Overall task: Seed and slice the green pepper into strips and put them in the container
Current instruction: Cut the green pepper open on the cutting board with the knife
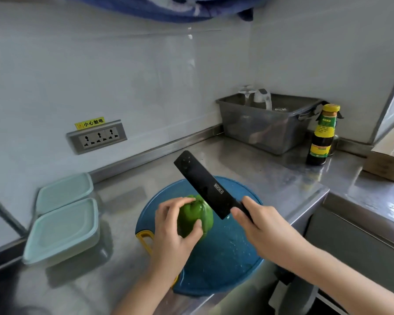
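Observation:
A whole green pepper (197,214) stands on the round blue cutting board (223,264) in the middle of the steel counter. My left hand (175,233) grips the pepper from its near left side, fingers over the top. My right hand (262,228) holds the handle of a black cleaver (205,183), whose blade is raised above the pepper and points up and to the far left. Two pale green lidded containers (64,230) sit side by side at the left of the board, both with lids on.
A grey plastic bin (266,128) with a glass and a kettle stands in the back corner. A dark sauce bottle (321,137) is beside it, a cardboard box (384,164) at the far right. A wall socket strip (97,137) is behind the counter. The counter edge drops off at the right.

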The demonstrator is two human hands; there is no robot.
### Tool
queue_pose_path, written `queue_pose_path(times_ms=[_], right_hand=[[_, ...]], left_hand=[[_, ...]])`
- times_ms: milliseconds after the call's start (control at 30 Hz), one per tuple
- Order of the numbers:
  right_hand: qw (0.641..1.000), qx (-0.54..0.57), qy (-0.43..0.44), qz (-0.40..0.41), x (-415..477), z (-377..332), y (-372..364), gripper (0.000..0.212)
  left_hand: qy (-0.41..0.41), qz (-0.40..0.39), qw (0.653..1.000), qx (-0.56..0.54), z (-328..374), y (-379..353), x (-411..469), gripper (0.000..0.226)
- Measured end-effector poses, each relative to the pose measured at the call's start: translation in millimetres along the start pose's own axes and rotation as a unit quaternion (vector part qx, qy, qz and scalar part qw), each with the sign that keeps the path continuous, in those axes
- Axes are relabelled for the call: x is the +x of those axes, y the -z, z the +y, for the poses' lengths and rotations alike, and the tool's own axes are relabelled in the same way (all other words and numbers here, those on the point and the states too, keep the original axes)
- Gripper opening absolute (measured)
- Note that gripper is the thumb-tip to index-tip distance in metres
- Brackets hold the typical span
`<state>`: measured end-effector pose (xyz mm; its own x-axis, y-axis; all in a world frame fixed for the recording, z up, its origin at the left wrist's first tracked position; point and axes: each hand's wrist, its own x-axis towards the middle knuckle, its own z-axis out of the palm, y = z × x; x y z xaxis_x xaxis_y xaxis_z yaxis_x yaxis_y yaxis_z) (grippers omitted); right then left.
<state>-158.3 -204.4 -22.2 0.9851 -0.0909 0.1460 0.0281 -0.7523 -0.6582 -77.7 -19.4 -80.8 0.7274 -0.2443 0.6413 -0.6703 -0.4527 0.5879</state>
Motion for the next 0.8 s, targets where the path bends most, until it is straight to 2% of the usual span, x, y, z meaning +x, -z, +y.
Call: queue_pose_path(times_ms=[267, 433, 533, 800], right_hand=[[0.997, -0.043, 0.036, 0.05, -19, 8, -23, 0.028], [0.995, -0.077, 0.042, 0.052, -24, 7, -32, 0.024], [0.995, -0.075, 0.046, 0.05, -24, 9, -34, 0.024], [0.991, -0.102, 0.057, 0.066, -29, 19, -44, 0.021]], left_hand=[[-0.002, 0.02, 1.0, -0.018, 4, 0, -3, 0.037], [0.015, 0.032, 0.999, -0.036, 8, -3, -4, 0.038], [0.029, 0.039, 0.998, -0.04, 10, -5, -4, 0.048], [0.039, 0.053, 0.997, -0.027, 11, -2, -7, 0.043]])
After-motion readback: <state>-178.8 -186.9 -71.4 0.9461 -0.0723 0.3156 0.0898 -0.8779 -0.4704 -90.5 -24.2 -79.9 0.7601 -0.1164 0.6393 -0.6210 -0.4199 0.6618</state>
